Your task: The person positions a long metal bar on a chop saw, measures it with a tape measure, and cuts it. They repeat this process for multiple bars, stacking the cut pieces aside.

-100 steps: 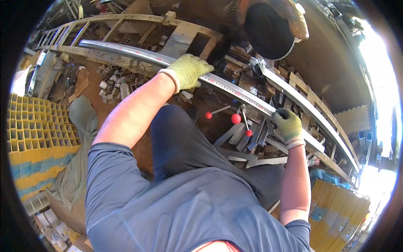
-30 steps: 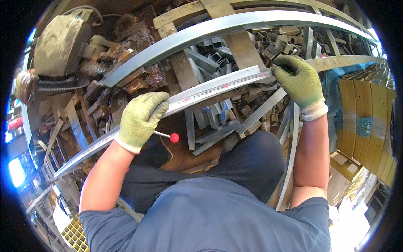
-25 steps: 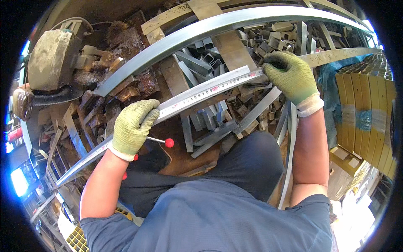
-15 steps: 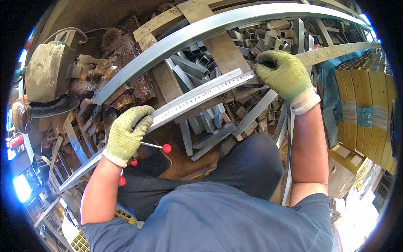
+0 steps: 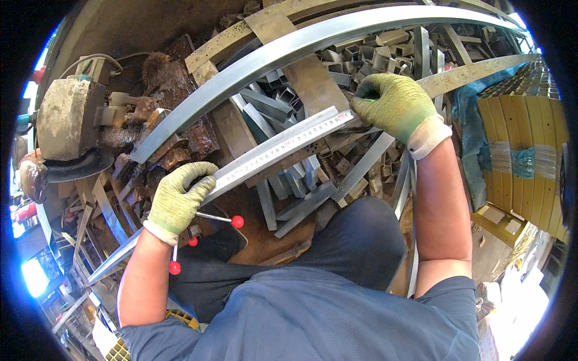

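We take the long steel rule [image 5: 283,147] as our landmark: it lies slantwise along a long metal bar [image 5: 180,210] that runs from lower left to upper right in front of us. Our left hand [image 5: 177,198], in a yellow-green knit glove, is curled over the lower end of the rule, fingers pressing it down on the bar. Our right hand [image 5: 394,105], gloved the same, sits at the upper end of the rule, its fingers pinched together on something small and green at the rule's tip; we cannot tell what it is.

As for progress, we judge that the rule is already laid and held against the bar, so the measuring is set up; whether a mark has been made at the upper end we cannot see, and nothing shows the bar cut.

Above the rule a wider curved steel beam [image 5: 313,42] arches across. Beyond the rule's lower end stands a dusty grinder with its round guard [image 5: 69,129]. Below the rule three levers with red ball knobs [image 5: 237,222] stick out near our left wrist.

No bin or box holds the loose stock: the short offcuts of square tube [image 5: 289,180] lie in an open heap under the rule. Right of the rule's upper end stand stacked yellow grid panels [image 5: 527,132], banded with wrap, beside a blue sheet [image 5: 472,120].
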The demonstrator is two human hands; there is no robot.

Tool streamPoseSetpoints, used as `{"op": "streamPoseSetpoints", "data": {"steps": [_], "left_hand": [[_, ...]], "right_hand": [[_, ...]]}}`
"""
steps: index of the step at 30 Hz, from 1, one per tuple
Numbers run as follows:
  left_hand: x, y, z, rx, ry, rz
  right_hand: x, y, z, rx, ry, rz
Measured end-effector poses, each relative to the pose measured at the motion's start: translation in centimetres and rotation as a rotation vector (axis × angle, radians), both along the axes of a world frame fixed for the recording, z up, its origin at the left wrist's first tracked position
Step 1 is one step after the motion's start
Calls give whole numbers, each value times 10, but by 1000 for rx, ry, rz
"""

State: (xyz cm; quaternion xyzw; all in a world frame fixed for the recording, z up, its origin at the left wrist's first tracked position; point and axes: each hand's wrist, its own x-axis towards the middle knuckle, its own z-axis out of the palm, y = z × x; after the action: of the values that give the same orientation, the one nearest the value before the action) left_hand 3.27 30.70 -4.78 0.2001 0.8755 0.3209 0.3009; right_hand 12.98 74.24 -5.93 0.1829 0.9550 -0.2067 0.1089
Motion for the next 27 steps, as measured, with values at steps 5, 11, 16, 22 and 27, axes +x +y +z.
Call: {"op": "streamPoseSetpoints", "data": {"steps": [5, 11, 16, 22, 27], "left_hand": [[-1, 3, 3, -11, -16, 5], [2, 3, 4, -7, -2, 5], [3, -7, -12, 16, 29, -5], [10, -15, -13, -4, 260, -141], [35, -32, 6, -161, 492, -207]], "right_hand": [[-9, -2, 14, -12, -118, 14], [-9, -3, 17, -28, -153, 3], [-5, 0, 5, -29, -115, -32], [6, -11, 13, 76, 2, 3], [40, -34, 46, 53, 96, -20]]}}
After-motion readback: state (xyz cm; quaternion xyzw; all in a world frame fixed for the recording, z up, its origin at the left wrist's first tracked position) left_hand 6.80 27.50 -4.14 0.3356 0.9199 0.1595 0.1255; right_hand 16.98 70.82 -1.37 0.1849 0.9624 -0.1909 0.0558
